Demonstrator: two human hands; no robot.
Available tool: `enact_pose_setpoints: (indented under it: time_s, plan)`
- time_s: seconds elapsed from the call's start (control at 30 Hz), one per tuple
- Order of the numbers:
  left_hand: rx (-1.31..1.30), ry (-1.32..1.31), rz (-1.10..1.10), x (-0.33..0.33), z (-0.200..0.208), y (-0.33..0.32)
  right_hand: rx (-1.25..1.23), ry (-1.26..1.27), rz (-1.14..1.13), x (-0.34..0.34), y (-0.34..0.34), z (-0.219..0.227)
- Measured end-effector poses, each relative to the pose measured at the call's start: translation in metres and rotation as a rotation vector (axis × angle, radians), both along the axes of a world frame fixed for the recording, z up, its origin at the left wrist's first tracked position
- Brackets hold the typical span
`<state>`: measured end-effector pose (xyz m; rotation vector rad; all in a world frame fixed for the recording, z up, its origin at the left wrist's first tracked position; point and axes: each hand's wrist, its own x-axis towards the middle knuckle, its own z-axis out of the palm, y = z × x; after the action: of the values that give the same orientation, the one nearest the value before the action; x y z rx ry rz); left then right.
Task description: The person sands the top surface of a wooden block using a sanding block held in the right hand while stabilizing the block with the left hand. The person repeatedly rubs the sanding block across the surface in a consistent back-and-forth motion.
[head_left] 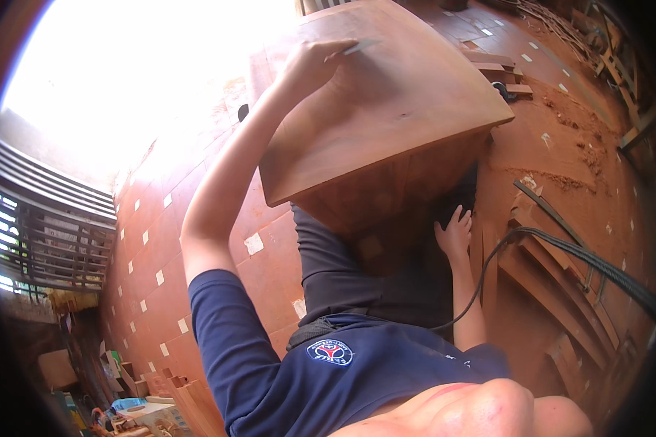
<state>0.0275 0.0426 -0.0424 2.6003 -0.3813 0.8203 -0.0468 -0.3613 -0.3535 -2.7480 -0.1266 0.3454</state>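
In front of me is a brown wooden piece of furniture with a broad, smooth top (415,95). Over the far left part of this top, my left hand (315,64) is closed on a thin, flat, pale grey piece (362,46). Blur keeps me from telling whether that piece is a scraper or a folded sheet. Low on the right, beside the furniture and next to my dark trouser leg, my right hand (455,231) has its fingers spread and holds nothing. The underside of the furniture lies in shadow between my legs.
Long wooden boards (554,291) lie on the floor at the right, with a black cable (605,269) passing over them. Short wood offcuts (514,76) sit beyond the top. Sawdust (576,138) covers the tiles there. A slatted barrier (51,211) stands left.
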Motion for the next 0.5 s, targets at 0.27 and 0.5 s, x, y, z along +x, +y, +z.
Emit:
enact_pose_setpoints:
  time_s: [0.27,0.5]
  plan:
    - [-0.110,-0.020,-0.175,-0.169,0.034,-0.096,0.032,-0.066,-0.019,-0.009,-0.001,0.004]
    - [-0.205,0.064,-0.151,-0.191,0.057,-0.098,0.669,-0.462,-0.097,0.004,-0.004,0.123]
